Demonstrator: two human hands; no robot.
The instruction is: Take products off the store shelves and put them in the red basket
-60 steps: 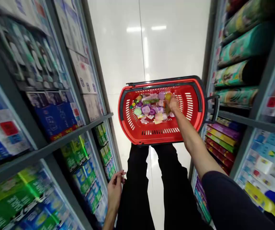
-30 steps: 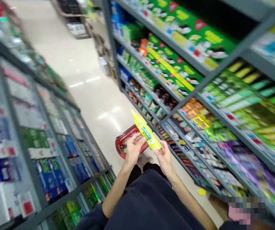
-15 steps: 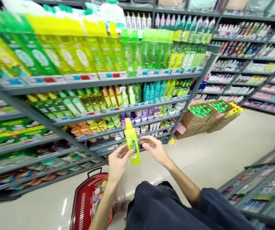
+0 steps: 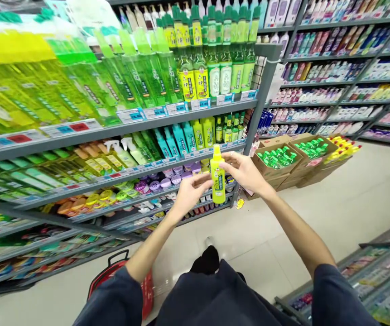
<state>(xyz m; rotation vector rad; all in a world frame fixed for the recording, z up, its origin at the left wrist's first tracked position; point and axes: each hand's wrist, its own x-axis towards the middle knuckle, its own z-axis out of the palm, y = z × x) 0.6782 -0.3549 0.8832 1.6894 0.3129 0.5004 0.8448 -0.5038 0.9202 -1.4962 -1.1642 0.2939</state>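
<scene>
- Grey metal shelving (image 4: pixel 120 129) fills the left and centre of the frame, stocked with green and yellow bottles (image 4: pixel 215 68) on its upper shelf.
- Further shelves of toiletries (image 4: pixel 337 81) line the upper right.
- A pale tiled floor (image 4: pixel 351 199) spreads across the lower right.
- Open cardboard boxes (image 4: pixel 266 171) of bottles stand on it, right of centre.
- A red shopping basket (image 4: pixel 147 290) sits at lower left, partly hidden by the left forearm.
- A yellow plastic bottle (image 4: pixel 218 181) stands upright in mid-air at centre, in front of the shelving.
- The left hand (image 4: pixel 191 190) and right hand (image 4: pixel 244 172) flank it, fingers half open and reaching to it; which one grips it cannot be told.
</scene>
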